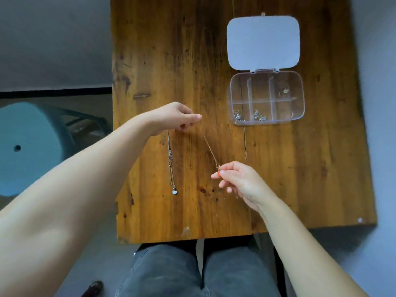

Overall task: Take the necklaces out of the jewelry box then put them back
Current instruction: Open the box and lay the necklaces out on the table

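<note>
A thin gold necklace (211, 150) is stretched between my two hands over the wooden table (192, 61). My left hand (175, 118) pinches its upper end and my right hand (233, 179) pinches its lower end near the clasp. A silver necklace (171, 166) with a small pale pendant lies straight on the table just left of it, its top end under my left hand. The clear jewelry box (266, 97) stands open at the right, lid (263, 42) flipped back; small pieces lie in its front compartments and one in the back right.
A teal stool (27, 146) stands on the floor left of the table. My knees in grey jeans (192, 273) are under the table's front edge. The box sits near the table's right side.
</note>
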Motion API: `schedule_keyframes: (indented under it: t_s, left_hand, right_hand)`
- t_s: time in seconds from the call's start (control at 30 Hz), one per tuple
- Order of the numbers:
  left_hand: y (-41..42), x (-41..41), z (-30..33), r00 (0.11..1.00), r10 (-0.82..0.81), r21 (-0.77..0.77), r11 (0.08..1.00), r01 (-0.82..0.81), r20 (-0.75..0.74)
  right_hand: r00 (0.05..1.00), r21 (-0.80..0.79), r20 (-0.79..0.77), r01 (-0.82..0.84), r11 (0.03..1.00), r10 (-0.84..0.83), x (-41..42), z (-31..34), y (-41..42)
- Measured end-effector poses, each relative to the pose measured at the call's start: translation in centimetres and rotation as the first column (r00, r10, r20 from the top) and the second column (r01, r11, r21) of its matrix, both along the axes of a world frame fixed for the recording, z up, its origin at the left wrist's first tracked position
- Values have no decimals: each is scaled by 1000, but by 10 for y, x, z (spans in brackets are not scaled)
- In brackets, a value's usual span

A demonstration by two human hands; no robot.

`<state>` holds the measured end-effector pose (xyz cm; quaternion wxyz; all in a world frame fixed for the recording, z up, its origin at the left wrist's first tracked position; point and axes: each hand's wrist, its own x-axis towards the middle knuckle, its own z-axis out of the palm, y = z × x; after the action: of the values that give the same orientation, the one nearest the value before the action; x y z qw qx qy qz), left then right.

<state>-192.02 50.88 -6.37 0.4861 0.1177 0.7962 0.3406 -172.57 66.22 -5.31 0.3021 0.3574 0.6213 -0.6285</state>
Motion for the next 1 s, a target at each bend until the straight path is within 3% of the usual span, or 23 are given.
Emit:
schedule_keyframes:
  t_s: [0.07,0.17,0.27,0.37,0.5,0.63,0.73,0.83,0.9,1.0]
  left_hand:
    - [6,-4,-5,965,-199,-131,975,178,-170]
    - [16,-9,-12,794,-441,-249,896,367,-418]
    - [20,-5,-22,591,-606,-336,792,510,-533]
    - [19,0,-30,432,-663,-414,733,541,-611]
    - [21,6,-30,424,-635,-438,763,476,-645]
    - [44,24,-15,530,-446,-271,886,377,-721]
    - [74,42,-8,594,-322,-150,935,321,-737]
    - [92,54,-14,624,-263,-138,960,242,-736]
    - [94,56,-18,670,-163,-70,984,163,-724]
    - [95,56,-23,711,-94,-28,994,104,-697]
  right_hand:
    - [997,55,72,24,998,-28,6,-10,-26]
    - [990,118,108,83,990,-96,12,-26,-55]
    - [996,253,68,31,967,-50,16,-33,-72]
    - [997,372,54,-70,926,54,15,-34,-76]
    - [982,368,66,-191,910,179,7,-25,-60]
    - [979,530,-182,17,848,94,-31,6,18]
    - [944,763,-257,65,643,209,-74,19,100]
    - [881,908,12,-208,363,474,-119,12,164]
    - [761,909,201,-379,171,617,-142,6,185]
    - [542,870,410,-474,-137,734,-160,-4,193]
